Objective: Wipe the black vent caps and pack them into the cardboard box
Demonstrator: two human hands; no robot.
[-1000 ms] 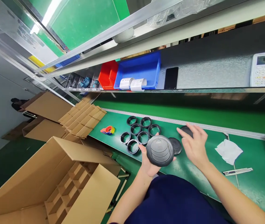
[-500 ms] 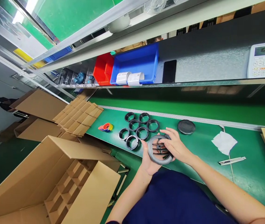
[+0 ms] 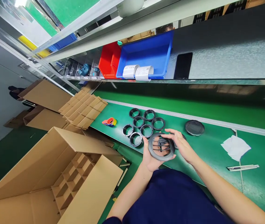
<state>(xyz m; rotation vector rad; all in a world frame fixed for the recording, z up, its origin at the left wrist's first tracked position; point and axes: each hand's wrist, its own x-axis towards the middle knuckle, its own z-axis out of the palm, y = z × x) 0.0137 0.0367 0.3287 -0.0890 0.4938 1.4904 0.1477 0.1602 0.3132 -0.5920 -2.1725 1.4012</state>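
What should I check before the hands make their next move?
1. Vent held by left hand: ok.
2. Vent openings see-through: ok, fingers show between the slats.
3. Right hand touching the vent: cannot tell; its fingertips overlap the rim in view.
4. Left thumb clear of the nearest ring: cannot tell; they come close in view.
5. Knife away from both hands: ok.
6. Knife blade retracted: cannot tell, too small.

Held aloft, a round dark-gray vent [image 3: 161,145] shows slats [image 3: 161,150] standing open inside a smooth broad rim [image 3: 151,148], just right of 7 black rings [image 3: 143,125].
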